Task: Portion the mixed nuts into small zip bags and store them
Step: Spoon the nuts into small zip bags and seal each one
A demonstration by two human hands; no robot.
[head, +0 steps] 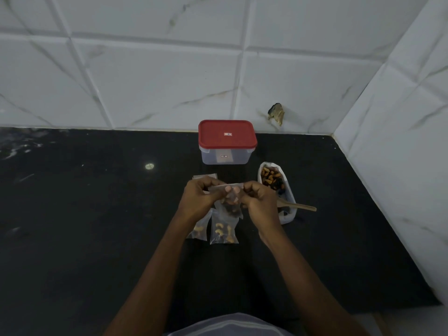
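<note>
**Over the black tabletop: a filled bag at its seal**

Just in front of the person, lifted clear of the tabletop (97,214), a small zip bag (229,201) hangs between both hands with a dark clump of nuts in its lower half. The left hand (198,198) pinches the left end of the zip strip, and the right hand (258,200) pinches the right end. Each grip is narrow, thumb against curled fingers, closed on the bag's top edge. Whether the strip is already pressed together along its length I cannot tell, since the plastic is clear and the fingers cover much of it.

Judging by this, the step in hand is closing this portion. Two filled bags (223,230) lie side by side on the tabletop just below the hands, nearer the person, so this would be the third. A few empty bags (204,177) lie flat just beyond the left hand. To the right, the open pouch of mixed nuts (272,180) rests on its back with plenty in it. A wooden spoon (300,206) lies across its near end, handle pointing right. A red-lidded container (226,141) stands at the back against the tiled wall, its lid on.

Next move, as I read it: run the pinch along the strip from one end to the other with even pressure. The bag should be kept upright so no nut slips into the seal, then laid beside the other two. Storing calls for the lid to come off the container first.
</note>
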